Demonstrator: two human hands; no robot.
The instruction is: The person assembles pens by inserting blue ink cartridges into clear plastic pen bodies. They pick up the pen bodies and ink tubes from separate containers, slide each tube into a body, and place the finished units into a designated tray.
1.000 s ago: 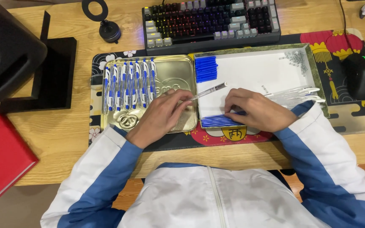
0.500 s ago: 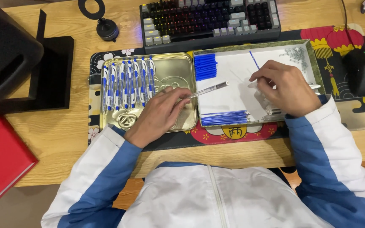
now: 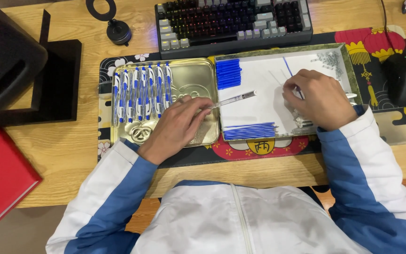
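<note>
Nearest, left hand (image 3: 177,127): fingers curled, pinching a clear pen barrel (image 3: 233,99) over the gold tin (image 3: 203,75).
Right hand (image 3: 318,101): closed loosely around a thin blue refill (image 3: 287,67), resting in the white tray (image 3: 259,75).
Farther: keyboard (image 3: 233,21) on tabletop (image 3: 66,150).

Left tray (image 3: 198,70): holds your finished pens (image 3: 142,91) in a row.
Right tray (image 3: 259,54): beside it, holding refills (image 3: 250,130) along its near edge.
Keyboard (image 3: 233,21): behind both trays.
Mouse (image 3: 402,79): right of trays.

head cam | steep downward | close over desk (image 3: 71,150)
</note>
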